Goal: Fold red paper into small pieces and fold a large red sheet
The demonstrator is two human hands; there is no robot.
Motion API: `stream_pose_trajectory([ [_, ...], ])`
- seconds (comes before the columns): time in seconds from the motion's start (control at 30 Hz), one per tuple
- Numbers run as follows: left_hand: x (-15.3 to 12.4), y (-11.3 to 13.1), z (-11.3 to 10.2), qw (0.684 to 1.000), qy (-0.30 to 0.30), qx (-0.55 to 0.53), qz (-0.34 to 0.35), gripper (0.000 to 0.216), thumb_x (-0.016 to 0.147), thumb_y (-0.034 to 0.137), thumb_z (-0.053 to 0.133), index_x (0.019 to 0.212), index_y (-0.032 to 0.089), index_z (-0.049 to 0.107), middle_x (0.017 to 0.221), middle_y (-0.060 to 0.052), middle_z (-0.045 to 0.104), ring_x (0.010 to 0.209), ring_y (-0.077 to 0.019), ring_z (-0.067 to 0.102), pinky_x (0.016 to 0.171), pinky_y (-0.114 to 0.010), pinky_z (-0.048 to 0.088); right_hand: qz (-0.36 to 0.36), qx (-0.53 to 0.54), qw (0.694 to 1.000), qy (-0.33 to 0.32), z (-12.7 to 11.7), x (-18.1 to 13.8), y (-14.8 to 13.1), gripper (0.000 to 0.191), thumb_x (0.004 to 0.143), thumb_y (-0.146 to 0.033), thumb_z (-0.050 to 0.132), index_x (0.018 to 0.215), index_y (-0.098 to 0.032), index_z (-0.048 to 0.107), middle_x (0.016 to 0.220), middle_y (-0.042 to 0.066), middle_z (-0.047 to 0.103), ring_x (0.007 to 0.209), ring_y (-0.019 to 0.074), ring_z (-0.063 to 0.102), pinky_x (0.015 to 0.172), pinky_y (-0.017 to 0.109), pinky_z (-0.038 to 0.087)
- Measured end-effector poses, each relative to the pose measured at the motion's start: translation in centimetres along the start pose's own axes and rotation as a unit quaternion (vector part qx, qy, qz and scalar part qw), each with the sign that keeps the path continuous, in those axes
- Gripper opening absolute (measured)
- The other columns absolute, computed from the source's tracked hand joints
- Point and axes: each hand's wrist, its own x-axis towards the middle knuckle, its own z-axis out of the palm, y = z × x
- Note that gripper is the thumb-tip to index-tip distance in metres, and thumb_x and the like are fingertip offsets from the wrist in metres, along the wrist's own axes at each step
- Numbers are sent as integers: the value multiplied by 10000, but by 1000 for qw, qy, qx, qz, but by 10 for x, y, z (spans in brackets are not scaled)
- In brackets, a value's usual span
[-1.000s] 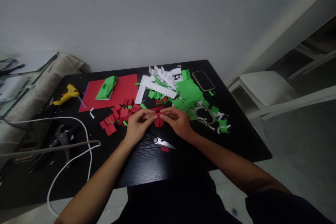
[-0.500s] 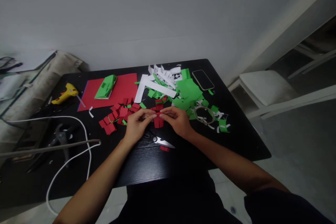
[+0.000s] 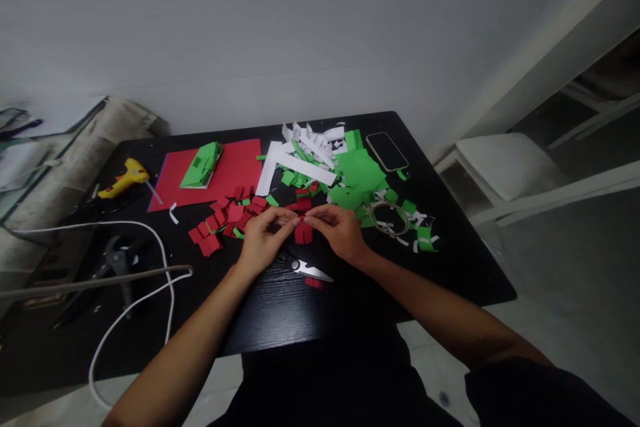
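A small red paper piece, with flaps above and below the fingers, is pinched between my left hand and my right hand. Both hands are closed, thumbs and fingertips nearly meeting over it; my fingers hide its middle. Just below lie scissors, their silver blades pointing right and their dark handles partly under my left hand. A red paper scrap sits beside the blades. Left of my left hand spreads a heap of folded red paper pieces with a few green bits among them.
Green paper, white strips, a ring and a phone lie to the right and back. A red sheet bears a green paper stack. At left are a yellow glue gun, pliers and a white cable.
The lower flaps of the red paper piece have shifted slightly and look more bent together. Both hands keep nearly the same place and grip.
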Motion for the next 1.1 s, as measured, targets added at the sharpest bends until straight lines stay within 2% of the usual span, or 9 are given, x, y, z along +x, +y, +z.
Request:
stream_pose_trajectory([
  [0.13, 0, -1, 0, 1000, -23, 7, -3, 231, 855, 367, 752, 1009, 196, 741, 907, -41, 770, 795, -179, 719, 777, -294, 581, -2, -8, 1000, -1, 0, -1, -1, 230, 776, -437, 808, 849, -226, 753, 883, 36, 797, 852, 213, 762, 862, 370, 625],
  [0.27, 0, -1, -2, 998, -40, 54, 19, 192, 904, 362, 700, 994, 200, 751, 933, -45, 773, 822, -179, 718, 785, -286, 574, -4, -6, 1000, -1, 0, 0, -1, 256, 777, -456, 807, 850, -219, 742, 888, 44, 791, 861, 215, 761, 867, 373, 623],
  [0.47, 0, -3, -4, 991, -40, 111, 66, 179, 940, 341, 658, 1006, 193, 734, 937, -45, 759, 839, -173, 703, 789, -281, 565, -3, 2, 999, -36, -1, 2, 3, 257, 800, -345, 789, 1010, -208, 730, 963, 51, 787, 906, 197, 756, 881, 346, 608],
  [0.63, -1, -2, -4, 985, -44, 136, 98, 164, 956, 318, 639, 1020, 196, 727, 956, -48, 757, 845, -169, 695, 787, -279, 554, -8, -25, 999, -47, 0, 1, 5, 177, 830, -355, 752, 920, -202, 751, 938, 49, 790, 885, 203, 751, 857, 343, 601],
  [1.1, -1, 1, -4, 981, -36, 148, 119, 139, 957, 286, 641, 1006, 185, 724, 924, -35, 749, 814, -149, 680, 756, -250, 533, -9, -24, 999, -34, 2, -1, 0, 172, 814, -350, 770, 903, -203, 757, 925, 49, 796, 854, 201, 756, 834, 336, 611],
])
